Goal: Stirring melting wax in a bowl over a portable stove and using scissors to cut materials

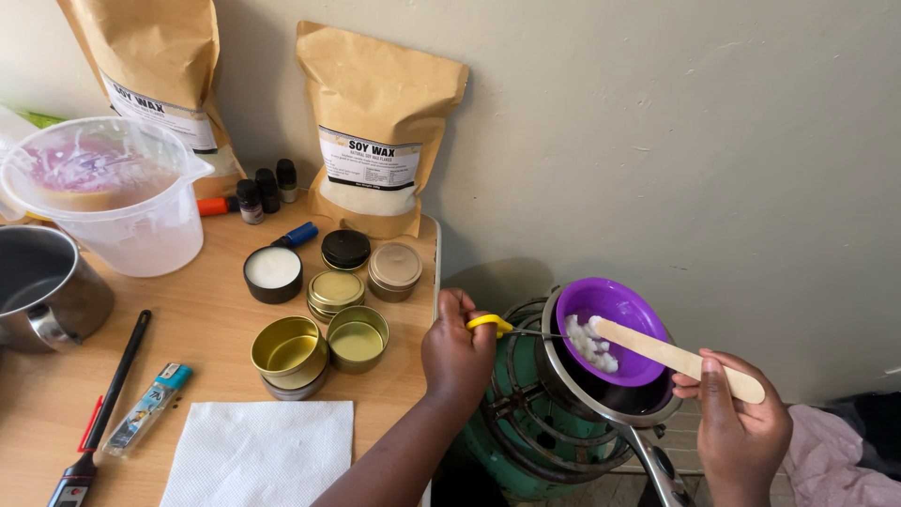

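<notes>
Wax (589, 345), soft and clumpy, sits lower right in your light purple bowl (612, 310) (over the pot (601, 399)); left hand (457, 352) pinches scissors (492, 323), right hand (737, 422) grips the stiff stick (671, 356) by its end.

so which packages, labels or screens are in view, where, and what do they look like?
Kraft pouch: leans on wall behind the tins, brown, white label, clear window.
Second kraft pouch: back left behind the clear jug, same style.
Small packet: flat on table, front left, clear and blue.
Thermometer: front left edge, small display.
</notes>
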